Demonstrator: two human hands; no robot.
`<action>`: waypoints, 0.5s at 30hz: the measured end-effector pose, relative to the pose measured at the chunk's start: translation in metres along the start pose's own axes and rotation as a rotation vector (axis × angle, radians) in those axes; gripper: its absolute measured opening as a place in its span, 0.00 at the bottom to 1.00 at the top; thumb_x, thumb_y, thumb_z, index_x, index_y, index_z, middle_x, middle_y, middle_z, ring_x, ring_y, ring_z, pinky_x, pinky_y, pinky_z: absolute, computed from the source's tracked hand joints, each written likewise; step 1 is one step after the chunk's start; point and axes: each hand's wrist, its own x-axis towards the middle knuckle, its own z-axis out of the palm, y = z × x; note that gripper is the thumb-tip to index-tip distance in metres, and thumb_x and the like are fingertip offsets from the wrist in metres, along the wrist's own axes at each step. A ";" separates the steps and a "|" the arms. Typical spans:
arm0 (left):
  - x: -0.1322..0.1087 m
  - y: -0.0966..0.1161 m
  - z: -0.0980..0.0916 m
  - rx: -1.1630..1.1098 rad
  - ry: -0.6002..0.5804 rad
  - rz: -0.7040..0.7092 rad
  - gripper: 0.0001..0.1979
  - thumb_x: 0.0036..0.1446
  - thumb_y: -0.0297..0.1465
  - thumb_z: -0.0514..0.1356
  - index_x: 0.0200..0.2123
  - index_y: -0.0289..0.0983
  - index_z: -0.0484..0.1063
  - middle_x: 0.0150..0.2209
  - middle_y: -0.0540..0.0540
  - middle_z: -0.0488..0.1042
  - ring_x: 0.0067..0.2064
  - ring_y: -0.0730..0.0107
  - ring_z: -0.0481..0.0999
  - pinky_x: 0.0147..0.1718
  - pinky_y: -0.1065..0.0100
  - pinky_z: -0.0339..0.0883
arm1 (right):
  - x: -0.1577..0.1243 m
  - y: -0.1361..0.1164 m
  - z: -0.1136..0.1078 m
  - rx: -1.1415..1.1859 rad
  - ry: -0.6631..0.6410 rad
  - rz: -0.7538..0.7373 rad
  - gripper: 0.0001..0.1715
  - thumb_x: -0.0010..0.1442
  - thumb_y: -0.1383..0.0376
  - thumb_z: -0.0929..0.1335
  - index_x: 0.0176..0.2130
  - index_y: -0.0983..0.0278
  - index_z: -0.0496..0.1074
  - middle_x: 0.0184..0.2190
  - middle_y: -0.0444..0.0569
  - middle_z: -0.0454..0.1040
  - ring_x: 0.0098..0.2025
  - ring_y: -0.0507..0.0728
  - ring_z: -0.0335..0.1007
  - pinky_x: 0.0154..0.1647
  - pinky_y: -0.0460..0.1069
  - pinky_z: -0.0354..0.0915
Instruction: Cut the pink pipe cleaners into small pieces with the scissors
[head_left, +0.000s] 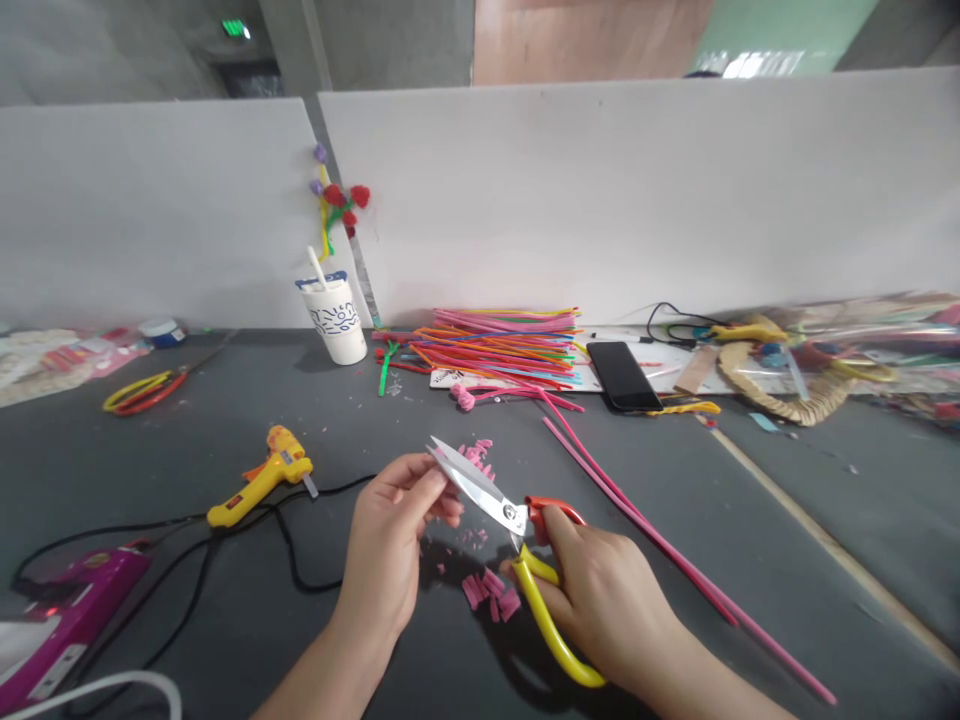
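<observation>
My right hand (607,600) grips the yellow and orange handles of a pair of scissors (499,520), blades pointing up-left. My left hand (390,545) is closed in a pinch right at the blade tips; what it pinches is too small to make out. Short pink cut pieces (491,595) lie on the dark table beneath the scissors, and more pink bits (478,455) lie just beyond the blades. Long pink pipe cleaners (637,515) run diagonally to the right of my hands.
A yellow glue gun (259,478) with a black cord lies left. A stack of coloured pipe cleaners (499,345), a phone (622,375), a white cup (337,320) and a woven ring (787,385) sit by the white partition. A pink device (60,615) is at lower left.
</observation>
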 end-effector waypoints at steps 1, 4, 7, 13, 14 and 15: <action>0.000 0.000 0.000 -0.001 0.003 0.000 0.02 0.49 0.27 0.59 0.26 0.34 0.71 0.21 0.51 0.71 0.22 0.77 0.68 0.22 0.76 0.62 | 0.000 0.000 0.000 -0.002 0.000 -0.003 0.22 0.57 0.48 0.57 0.31 0.63 0.61 0.18 0.46 0.70 0.19 0.56 0.67 0.19 0.47 0.47; 0.001 0.000 0.000 -0.003 0.004 0.005 0.02 0.48 0.28 0.60 0.26 0.35 0.71 0.21 0.51 0.71 0.22 0.77 0.68 0.22 0.76 0.62 | 0.000 0.000 0.000 -0.013 -0.006 -0.006 0.22 0.58 0.48 0.56 0.31 0.63 0.61 0.18 0.45 0.70 0.19 0.55 0.67 0.19 0.47 0.46; 0.001 0.000 0.000 -0.008 0.002 0.009 0.02 0.48 0.28 0.60 0.26 0.35 0.72 0.21 0.51 0.72 0.22 0.78 0.68 0.22 0.76 0.62 | 0.000 0.001 0.001 -0.019 -0.006 -0.007 0.23 0.58 0.47 0.56 0.31 0.64 0.61 0.18 0.45 0.70 0.19 0.56 0.67 0.19 0.47 0.46; 0.001 0.000 0.000 0.001 -0.004 0.015 0.02 0.48 0.28 0.60 0.27 0.35 0.72 0.21 0.51 0.72 0.22 0.78 0.69 0.22 0.76 0.62 | -0.001 0.002 0.002 -0.021 0.002 -0.010 0.22 0.57 0.47 0.57 0.32 0.64 0.61 0.17 0.45 0.69 0.18 0.55 0.66 0.19 0.47 0.45; 0.001 0.000 0.000 0.003 -0.004 0.017 0.02 0.48 0.28 0.60 0.27 0.35 0.72 0.21 0.51 0.72 0.22 0.78 0.69 0.22 0.76 0.62 | -0.001 0.002 0.002 -0.021 0.002 -0.008 0.22 0.57 0.48 0.57 0.32 0.64 0.62 0.17 0.44 0.69 0.18 0.55 0.66 0.19 0.47 0.45; 0.001 0.000 0.000 0.004 -0.005 0.018 0.02 0.48 0.28 0.60 0.27 0.35 0.72 0.21 0.51 0.72 0.22 0.78 0.69 0.22 0.76 0.62 | -0.001 0.002 0.001 -0.019 0.002 -0.009 0.22 0.57 0.48 0.57 0.32 0.64 0.62 0.17 0.44 0.69 0.18 0.55 0.66 0.19 0.47 0.45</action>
